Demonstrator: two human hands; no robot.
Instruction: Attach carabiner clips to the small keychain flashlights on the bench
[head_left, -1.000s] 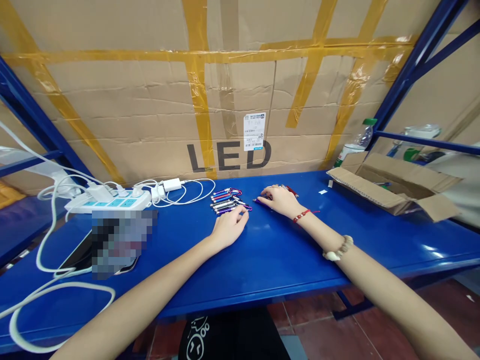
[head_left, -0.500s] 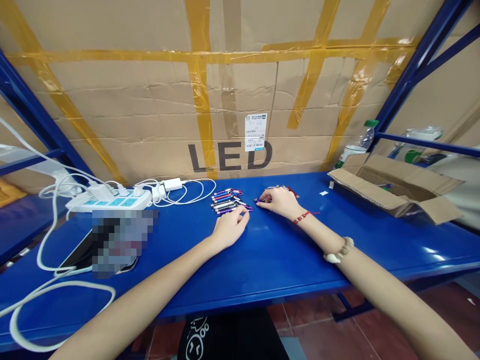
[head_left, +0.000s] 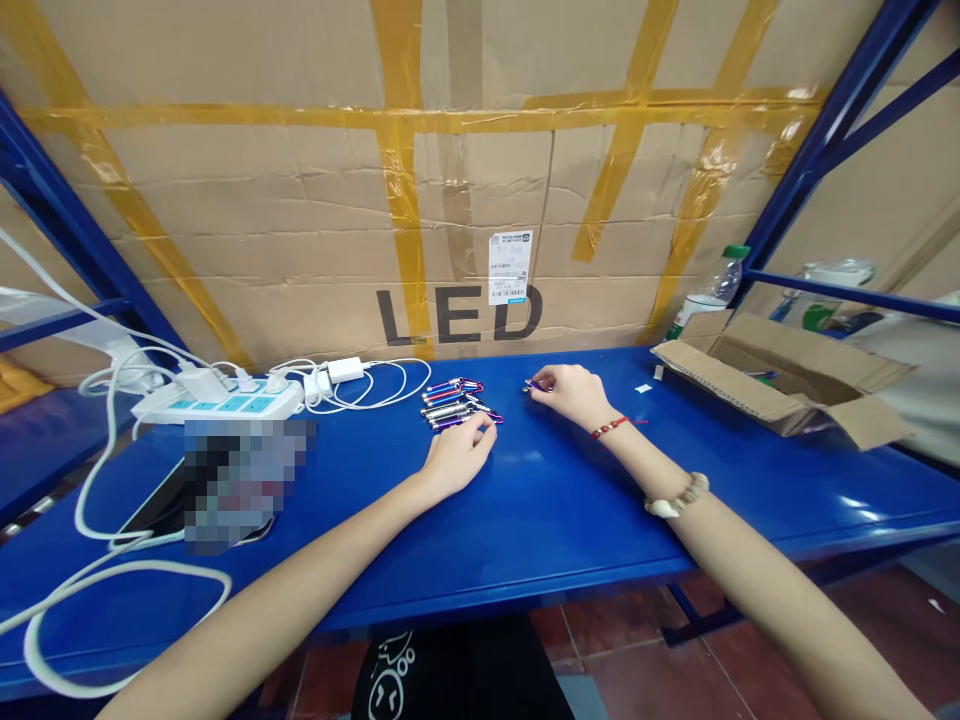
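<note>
Several small metal penlights [head_left: 448, 409] with clip rings lie side by side in a row on the blue table, in silver, red, blue and purple. At the near end of that row, my left hand [head_left: 461, 450] rests with its fingers curled in against a purple one; whether it grips anything is hidden. My right hand [head_left: 574, 395] is farther right, its thumb and fingertips closed on a small purple penlight [head_left: 533, 386] whose tip pokes out at the left. The hand covers most of that piece.
An open cardboard box [head_left: 780, 375] stands on the right, with a green-capped bottle [head_left: 709, 295] behind it. White paper scraps [head_left: 643, 388] lie beside the box. Left are a power strip [head_left: 247, 402], white cables and a blurred dark device [head_left: 217, 490]. A large carton [head_left: 300, 220] backs the table [head_left: 510, 530].
My right hand has shifted a little to the right, with the purple penlight at its fingertips. Red and gold bits seen behind it earlier are now hidden. My left hand has hardly moved.
</note>
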